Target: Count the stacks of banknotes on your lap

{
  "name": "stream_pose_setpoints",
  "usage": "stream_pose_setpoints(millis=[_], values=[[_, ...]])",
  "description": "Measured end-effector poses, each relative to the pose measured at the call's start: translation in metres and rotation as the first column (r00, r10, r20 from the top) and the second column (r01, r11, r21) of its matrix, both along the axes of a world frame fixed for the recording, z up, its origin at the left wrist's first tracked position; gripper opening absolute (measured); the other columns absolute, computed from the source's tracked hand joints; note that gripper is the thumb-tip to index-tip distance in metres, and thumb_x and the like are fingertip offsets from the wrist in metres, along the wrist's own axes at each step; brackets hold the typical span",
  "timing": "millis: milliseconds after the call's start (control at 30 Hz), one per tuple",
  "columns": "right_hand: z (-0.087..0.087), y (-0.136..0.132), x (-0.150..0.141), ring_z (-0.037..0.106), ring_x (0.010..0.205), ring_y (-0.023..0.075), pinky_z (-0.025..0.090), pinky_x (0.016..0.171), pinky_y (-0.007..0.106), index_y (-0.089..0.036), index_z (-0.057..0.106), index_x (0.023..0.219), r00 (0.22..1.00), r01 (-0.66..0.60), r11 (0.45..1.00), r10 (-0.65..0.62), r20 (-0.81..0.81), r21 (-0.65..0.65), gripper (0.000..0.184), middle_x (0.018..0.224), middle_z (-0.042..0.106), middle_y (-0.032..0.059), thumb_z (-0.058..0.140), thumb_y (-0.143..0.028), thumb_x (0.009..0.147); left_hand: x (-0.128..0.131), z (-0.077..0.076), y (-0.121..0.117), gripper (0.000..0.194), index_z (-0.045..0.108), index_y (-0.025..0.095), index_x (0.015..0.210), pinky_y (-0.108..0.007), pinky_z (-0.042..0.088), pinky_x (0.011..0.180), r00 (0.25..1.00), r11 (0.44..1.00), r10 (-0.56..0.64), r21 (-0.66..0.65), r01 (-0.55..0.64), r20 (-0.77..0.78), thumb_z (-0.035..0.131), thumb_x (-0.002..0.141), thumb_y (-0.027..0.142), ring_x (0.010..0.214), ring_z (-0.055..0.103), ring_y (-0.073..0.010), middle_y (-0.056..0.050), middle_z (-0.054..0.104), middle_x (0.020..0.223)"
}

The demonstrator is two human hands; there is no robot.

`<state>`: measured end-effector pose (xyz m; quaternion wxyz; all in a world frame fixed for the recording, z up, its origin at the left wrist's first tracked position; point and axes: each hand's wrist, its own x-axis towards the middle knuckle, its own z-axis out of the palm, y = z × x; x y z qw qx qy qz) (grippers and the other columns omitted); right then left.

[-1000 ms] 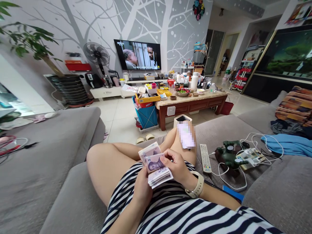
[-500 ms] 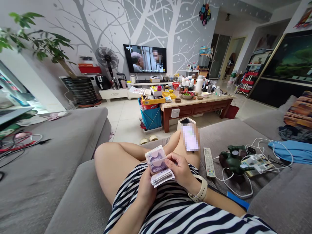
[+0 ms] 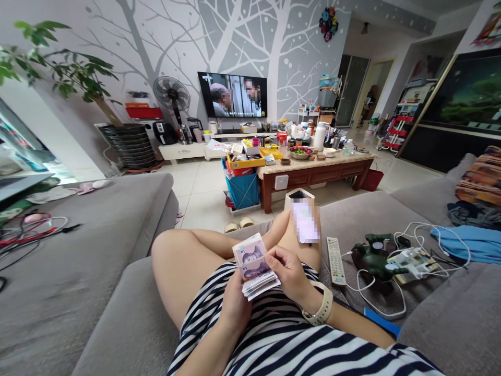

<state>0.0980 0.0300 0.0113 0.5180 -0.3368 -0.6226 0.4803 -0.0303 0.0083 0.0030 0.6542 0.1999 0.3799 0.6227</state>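
My left hand cradles a stack of purple yuan banknotes from below, in my lap, over a striped black-and-white garment. My right hand grips the stack's upper right side between thumb and fingers, with a beige watch on that wrist. The notes stand tilted, and their lower part is fanned. On my thigh just beyond them lies a phone, its screen pixelated.
On the grey sofa to my right are a white remote, a green toy and a white charging device tangled in cables. A white container stands beyond my knee. A crowded wooden coffee table stands farther off.
The view has shifted slightly up and left. The top notes, fanned a second ago, now lie closer together under my right hand.
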Motion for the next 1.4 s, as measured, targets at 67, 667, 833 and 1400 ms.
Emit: stream_pose_setpoints(millis=[67, 667, 833, 1400], values=[[0.0, 0.0, 0.0, 0.048, 0.064, 0.0128, 0.039, 0.06, 0.023, -0.018, 0.061, 0.077, 1.0, -0.002, 1.0, 0.002, -0.007, 0.001, 0.036, 0.068, 0.055, -0.0015, 0.057, -0.052, 0.09, 0.0, 0.0, 0.0, 0.025, 0.074, 0.013, 0.084, -0.034, 0.056, 0.072, 1.0, 1.0, -0.003, 0.01, 0.003, -0.004, 0.072, 0.066, 0.03, 0.077, 0.071, -0.0248, -0.005, 0.077, 0.076], [-0.01, 0.017, 0.001, 0.042, 0.057, 0.0109, 0.035, 0.054, 0.023, -0.019, 0.052, 0.067, 0.991, 0.134, 0.985, -0.136, -0.008, -0.111, 0.036, 0.06, 0.049, -0.0049, 0.07, -0.048, 0.078, 0.0, 0.004, -0.005, 0.026, 0.075, 0.01, 0.084, -0.031, 0.051, 0.068, 0.994, 0.999, -0.029, 0.021, 0.031, -0.104, 0.074, 0.068, 0.031, 0.058, 0.064, -0.0187, -0.006, 0.074, 0.066], [-0.009, 0.016, 0.001, 0.042, 0.056, 0.0109, 0.035, 0.054, 0.024, -0.019, 0.052, 0.065, 0.988, 0.154, 0.983, -0.154, 0.001, -0.096, 0.036, 0.059, 0.049, -0.0048, 0.067, -0.047, 0.081, -0.001, -0.001, -0.004, 0.024, 0.075, 0.011, 0.076, -0.031, 0.051, 0.069, 0.992, 0.997, -0.054, 0.057, 0.061, -0.115, 0.071, 0.075, 0.034, 0.057, 0.065, -0.0179, -0.007, 0.075, 0.067], [-0.006, 0.014, 0.003, 0.055, 0.063, 0.0133, 0.043, 0.059, 0.023, -0.015, 0.069, 0.082, 0.993, 0.116, 0.99, -0.119, -0.023, -0.082, 0.024, 0.071, 0.065, 0.0009, 0.065, -0.038, 0.084, 0.0, -0.012, -0.001, 0.03, 0.078, 0.011, 0.083, -0.042, 0.055, 0.086, 0.998, 0.997, -0.063, 0.035, 0.063, -0.007, 0.072, 0.074, 0.039, 0.092, 0.073, -0.0323, -0.01, 0.08, 0.083]])
